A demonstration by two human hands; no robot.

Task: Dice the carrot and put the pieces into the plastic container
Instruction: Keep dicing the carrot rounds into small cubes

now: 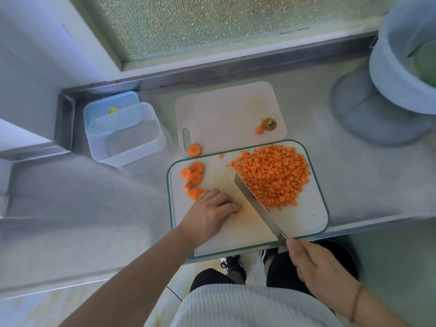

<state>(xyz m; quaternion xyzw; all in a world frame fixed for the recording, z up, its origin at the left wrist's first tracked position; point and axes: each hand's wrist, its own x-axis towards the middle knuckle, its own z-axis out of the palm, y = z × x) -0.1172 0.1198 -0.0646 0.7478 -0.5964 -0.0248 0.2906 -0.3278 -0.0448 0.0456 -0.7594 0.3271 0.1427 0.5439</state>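
A big heap of diced carrot lies on the right half of the green-rimmed cutting board. Several carrot rounds sit at the board's left edge. My left hand has its fingers curled over a small carrot piece on the board. My right hand grips the handle of a cleaver, whose blade is angled against the near-left edge of the diced heap. The clear plastic container stands to the left of the boards with nothing in it.
A second white board lies behind, carrying the carrot top and one round. A blue lid leans behind the container. A pale blue colander bowl stands at the far right. The steel counter's front edge runs just below the board.
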